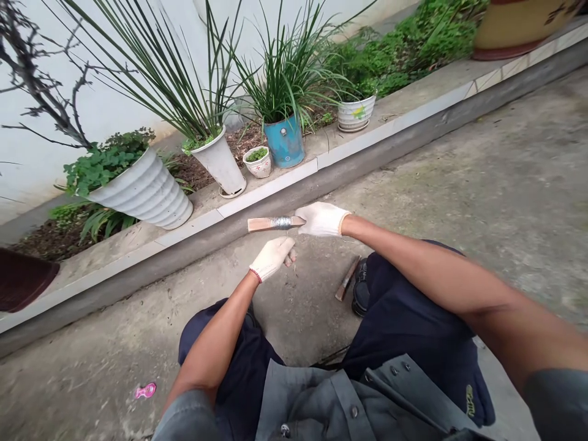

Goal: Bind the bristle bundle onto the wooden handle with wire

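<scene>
My right hand [323, 219], in a white work glove, grips one end of a short flat piece of wood [258, 225]. Silvery wire [280, 223] is wound in many turns around the wood's middle. Just below it, my gloved left hand [272, 258] is closed, thumb and fingers pressed together. A faint strand seems to run from the winding down to these fingers; its end is hidden. Both hands are above the concrete ground, in front of my bent knees.
By my right shoe [361, 288] lies a narrow wooden-looking piece [348, 278]. A pink object [146, 391] rests on the ground at lower left. Ahead runs a low tiled ledge [271, 195] with a white ribbed pot [149, 190], a blue pot [285, 144] and other planters.
</scene>
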Action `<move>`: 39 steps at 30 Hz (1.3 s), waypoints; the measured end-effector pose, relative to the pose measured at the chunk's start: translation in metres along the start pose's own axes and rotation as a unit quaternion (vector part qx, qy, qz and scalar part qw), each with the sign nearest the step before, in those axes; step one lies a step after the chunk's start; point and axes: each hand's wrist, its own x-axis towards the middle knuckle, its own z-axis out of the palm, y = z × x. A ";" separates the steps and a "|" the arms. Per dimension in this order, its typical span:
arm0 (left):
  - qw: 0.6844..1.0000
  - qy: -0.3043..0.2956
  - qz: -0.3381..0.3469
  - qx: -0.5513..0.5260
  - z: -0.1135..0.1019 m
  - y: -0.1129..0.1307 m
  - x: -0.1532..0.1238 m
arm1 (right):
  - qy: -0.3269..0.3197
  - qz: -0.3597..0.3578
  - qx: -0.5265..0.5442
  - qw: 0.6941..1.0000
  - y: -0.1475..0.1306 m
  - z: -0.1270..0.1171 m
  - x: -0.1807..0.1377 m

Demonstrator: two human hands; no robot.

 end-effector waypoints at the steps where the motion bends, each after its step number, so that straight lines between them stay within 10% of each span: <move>1: 1.000 -0.017 0.000 -0.023 0.003 -0.001 0.000 | 0.017 0.023 -0.011 1.000 -0.004 0.002 0.003; 10: 0.995 -0.096 -0.026 0.014 -0.001 0.001 -0.003 | 0.071 0.080 -0.231 0.967 -0.030 0.024 0.012; 15: 0.983 -0.052 -0.022 0.174 -0.026 0.006 -0.007 | 0.077 -0.054 -0.307 0.947 -0.015 0.033 0.013; 22: 0.987 -0.028 0.013 0.158 -0.031 0.000 -0.007 | -0.037 -0.269 -0.140 0.952 0.009 0.024 0.005; 32: 0.999 -0.020 -0.001 0.036 -0.003 -0.007 -0.004 | 0.049 -0.021 0.044 0.998 -0.005 0.017 0.011; 39: 0.996 -0.074 -0.019 0.047 0.003 -0.002 -0.006 | 0.116 0.047 -0.195 0.973 -0.020 0.020 0.018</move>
